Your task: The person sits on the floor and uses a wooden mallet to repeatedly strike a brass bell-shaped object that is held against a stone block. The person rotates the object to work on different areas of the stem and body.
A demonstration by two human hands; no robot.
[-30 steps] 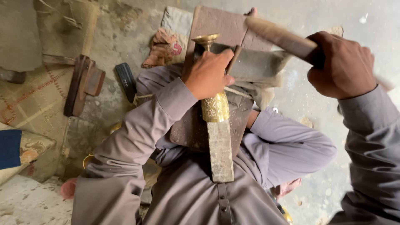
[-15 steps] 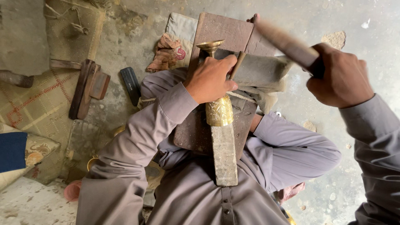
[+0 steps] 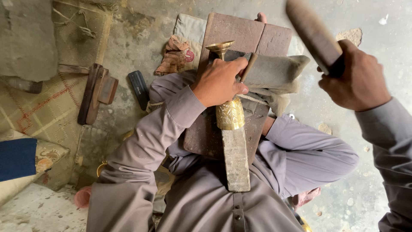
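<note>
Gripping stiff, likely heavy brass piece (image 3: 229,112) mid-body: left hand (image 3: 219,81), fingers wrapped; right hand (image 3: 358,79) clenching raised mallet (image 3: 312,34).

Person in a loose grey-mauve tunic and trousers, seen from above

Long sleeves of the same plain cloth ran to buttoned-looking cuffs at both wrists; the left hand (image 3: 219,82) at frame centre and the right hand (image 3: 358,77) at upper right were bare. A stitched placket with small round buttons ran down the chest at lower centre, and the fabric creased softly over the knees.
</note>
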